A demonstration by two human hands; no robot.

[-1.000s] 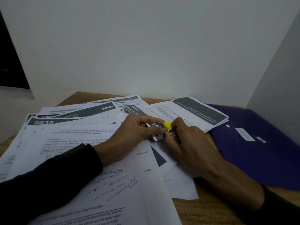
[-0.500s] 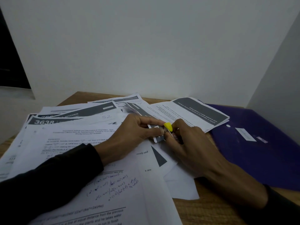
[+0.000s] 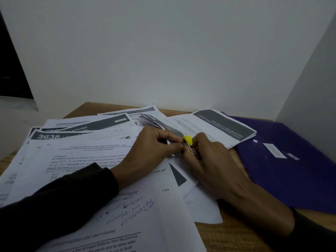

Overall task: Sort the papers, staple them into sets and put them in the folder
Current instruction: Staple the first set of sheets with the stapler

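Printed papers (image 3: 87, 153) lie fanned across the wooden table. My left hand (image 3: 151, 148) pinches the corner of a grey-headed set of sheets (image 3: 160, 124) at the middle. My right hand (image 3: 209, 164) grips a small stapler with a yellow tip (image 3: 188, 140) right against that corner; most of the stapler is hidden under my fingers. A purple folder (image 3: 283, 164) lies shut at the right, partly under another grey-headed set (image 3: 218, 128).
A white wall stands behind the table and a white panel (image 3: 312, 88) closes off the right side. Bare wood of the table (image 3: 232, 237) shows at the front right. Handwritten maths sheets (image 3: 127, 215) cover the near left.
Both hands stay together at the same corner. The yellow stapler tip has shifted very slightly to the right; the papers and folder have not moved.
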